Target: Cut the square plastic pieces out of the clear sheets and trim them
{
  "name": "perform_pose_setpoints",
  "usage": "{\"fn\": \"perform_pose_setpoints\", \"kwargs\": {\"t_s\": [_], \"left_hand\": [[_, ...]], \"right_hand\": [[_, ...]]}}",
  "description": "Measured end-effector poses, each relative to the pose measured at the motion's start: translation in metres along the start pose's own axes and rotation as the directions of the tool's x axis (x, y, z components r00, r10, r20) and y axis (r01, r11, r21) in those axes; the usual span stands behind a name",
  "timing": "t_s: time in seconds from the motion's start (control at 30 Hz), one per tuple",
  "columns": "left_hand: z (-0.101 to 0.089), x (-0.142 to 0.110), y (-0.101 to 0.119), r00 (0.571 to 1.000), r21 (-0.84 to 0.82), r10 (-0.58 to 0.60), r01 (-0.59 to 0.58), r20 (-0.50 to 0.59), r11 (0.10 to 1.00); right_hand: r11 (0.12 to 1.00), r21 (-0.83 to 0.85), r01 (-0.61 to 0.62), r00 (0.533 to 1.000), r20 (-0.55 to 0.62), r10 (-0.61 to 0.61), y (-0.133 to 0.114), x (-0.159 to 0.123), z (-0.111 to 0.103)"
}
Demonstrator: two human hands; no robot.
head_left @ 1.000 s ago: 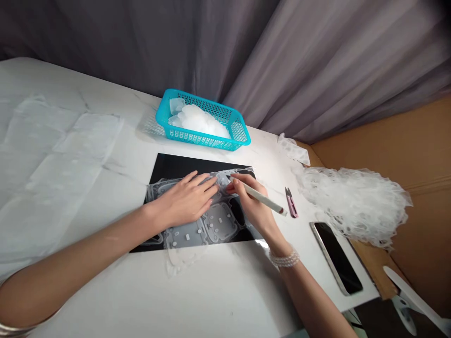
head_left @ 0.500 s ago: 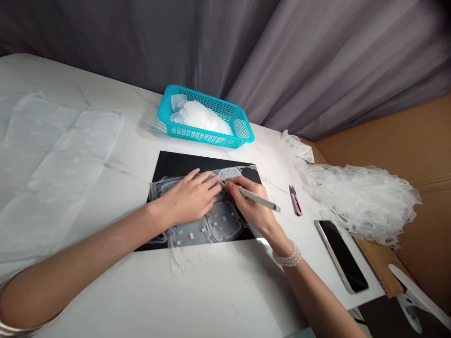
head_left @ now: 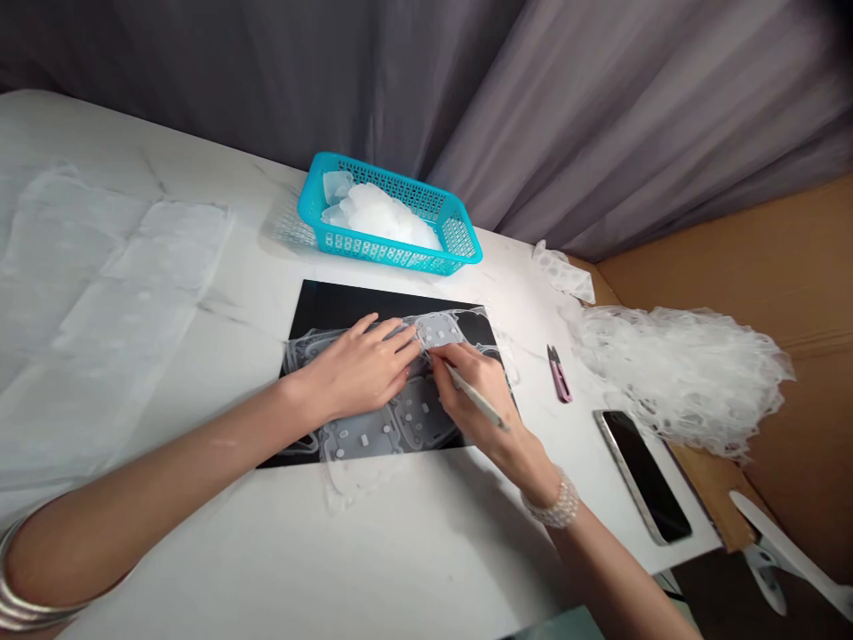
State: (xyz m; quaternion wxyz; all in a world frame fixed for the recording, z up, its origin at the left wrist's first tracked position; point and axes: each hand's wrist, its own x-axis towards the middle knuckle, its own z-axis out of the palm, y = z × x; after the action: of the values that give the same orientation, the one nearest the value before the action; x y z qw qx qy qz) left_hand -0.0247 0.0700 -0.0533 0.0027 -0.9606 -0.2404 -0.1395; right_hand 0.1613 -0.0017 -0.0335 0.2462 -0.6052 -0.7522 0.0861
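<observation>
My left hand [head_left: 363, 366] lies flat with its fingers apart on a clear, thin plastic sheet [head_left: 360, 440] printed or cut with rounded outlines and small pale spots. Beneath the sheet is a black mat [head_left: 346, 298], and part of the sheet hangs past its near edge. My right hand [head_left: 476, 391] grips a slim, pale pen-shaped tool [head_left: 481, 406] like a pen. The tool's tip is hidden by the fingers, low over the sheet just right of my left fingertips. A rounded grey panel [head_left: 440, 331] of the sheet shows just above the right fingers.
Behind the mat stands a blue plastic basket [head_left: 393, 255] with white translucent pieces [head_left: 379, 213]. On the right are pink thread snips [head_left: 560, 375], a phone [head_left: 643, 476] and a heap of cut-out plastic scraps [head_left: 686, 369]. Translucent sheets [head_left: 133, 276] cover the table's left side.
My right hand has shifted slightly down, and the tool now slants more steeply toward me. More of the upper right panel shows. My left hand stays in place.
</observation>
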Motion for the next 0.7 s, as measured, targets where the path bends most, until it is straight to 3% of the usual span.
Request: {"fn": "perform_pose_setpoints", "kwargs": {"t_s": [0.1, 0.4, 0.5, 0.57, 0.63, 0.7], "left_hand": [[0.001, 0.000, -0.001, 1.000, 0.007, 0.005, -0.004, -0.007, 1.000], [0.006, -0.002, -0.003, 1.000, -0.006, 0.011, -0.011, -0.026, 1.000], [0.007, -0.003, -0.003, 0.999, -0.004, -0.010, 0.010, -0.039, 1.000], [0.006, -0.004, -0.003, 0.999, 0.006, -0.018, 0.018, -0.038, 1.000], [0.005, -0.005, -0.002, 0.999, 0.009, -0.024, 0.024, -0.031, 1.000], [0.003, -0.005, -0.001, 0.999, 0.003, -0.032, 0.032, -0.020, 0.999]], "right_hand": [[0.996, -0.055, 0.068, 0.998, 0.014, -0.067, -0.003, 0.006, 0.006], [0.975, -0.210, 0.077, 0.991, 0.126, -0.051, -0.009, 0.024, 0.022], [1.000, 0.014, -0.017, 1.000, 0.025, 0.017, -0.001, 0.025, 0.022], [0.934, 0.318, -0.161, 0.977, -0.080, 0.195, 0.022, 0.023, 0.008], [0.748, 0.594, -0.296, 0.894, -0.104, 0.436, 0.059, 0.016, -0.019], [0.574, 0.733, -0.364, 0.785, -0.090, 0.613, 0.104, 0.007, -0.053]]}}
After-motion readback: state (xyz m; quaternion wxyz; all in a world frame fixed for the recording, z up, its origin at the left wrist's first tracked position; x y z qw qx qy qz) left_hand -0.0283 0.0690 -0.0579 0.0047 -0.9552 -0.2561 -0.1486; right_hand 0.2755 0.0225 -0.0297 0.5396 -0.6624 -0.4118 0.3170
